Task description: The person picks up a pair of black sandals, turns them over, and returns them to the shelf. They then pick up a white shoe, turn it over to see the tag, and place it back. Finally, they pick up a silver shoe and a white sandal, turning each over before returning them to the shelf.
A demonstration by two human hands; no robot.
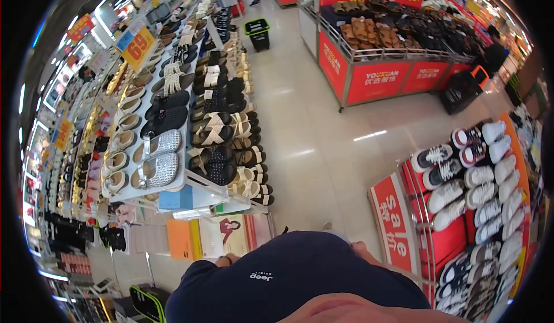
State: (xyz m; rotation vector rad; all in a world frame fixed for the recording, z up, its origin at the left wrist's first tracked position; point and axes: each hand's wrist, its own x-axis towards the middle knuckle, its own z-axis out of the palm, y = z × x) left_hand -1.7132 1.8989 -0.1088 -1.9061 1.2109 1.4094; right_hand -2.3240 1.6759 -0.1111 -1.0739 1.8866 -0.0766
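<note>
My left hand (224,260) shows only in part beside the front of my dark navy shirt (288,265). A dark band circles its wrist, and its fingers are mostly hidden. Closest to it are an orange and yellow box (184,239) and a white box with a printed figure (227,233), low at the end of the shoe rack (202,184). My right hand (360,248) hangs at my other side, partly covered by my body. The red sale sign (392,222) of a sneaker stand is nearest to it. I cannot see anything held in either hand.
Silver shoes (158,170) and rows of sandals top the left rack. Sneakers (447,199) fill the right stand. Ahead stands a wheeled red bin (378,81) of sandals. A black basket (257,34) is in the tiled aisle (300,127); a person (495,52) is near a black trolley (461,92).
</note>
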